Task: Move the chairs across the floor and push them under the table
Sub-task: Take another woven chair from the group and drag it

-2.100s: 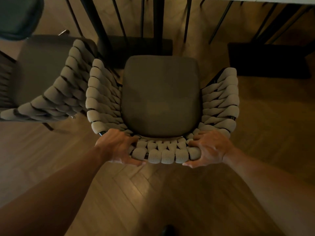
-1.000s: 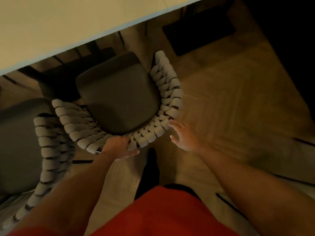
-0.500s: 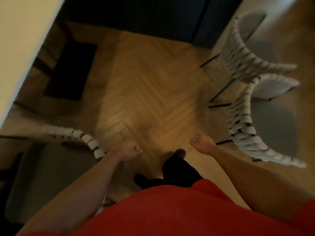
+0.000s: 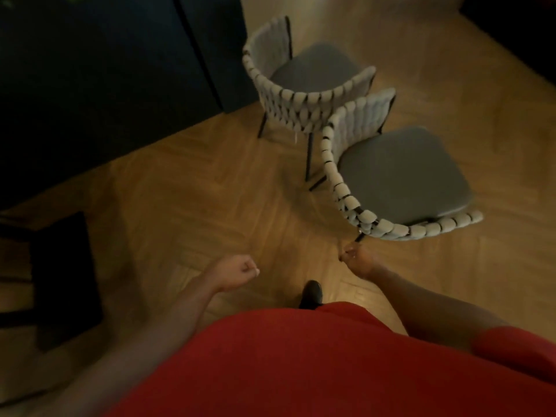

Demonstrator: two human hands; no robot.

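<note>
Looking straight down now over a red shirt (image 4: 301, 365), both bare arms reaching forward above the herringbone wood floor (image 4: 186, 200). The left hand (image 4: 237, 270) hangs free over the boards, fingers curled in tight to a loose fist, gripping nothing. The right hand (image 4: 359, 261) is out ahead, just below the corner of the near chair (image 4: 397, 179); its fingers look bunched together and bent, but the blur makes it impossible to tell whether they touch the chair's woven backrest or the dark leg beside them. That near chair stands upright on the right, grey seat cushion showing, its pale woven back curving round the left and lower sides. Just beyond it, almost touching its back, the far chair (image 4: 310, 82) stands upright too, same weave, same grey cushion, thin black legs on the floor. Both sit out in the open floor. A dark cabinet (image 4: 105, 70) fills the upper left, a black shoe (image 4: 311, 294) pokes out below the shirt, and dark framing (image 4: 60, 272) sits at the left edge.
</note>
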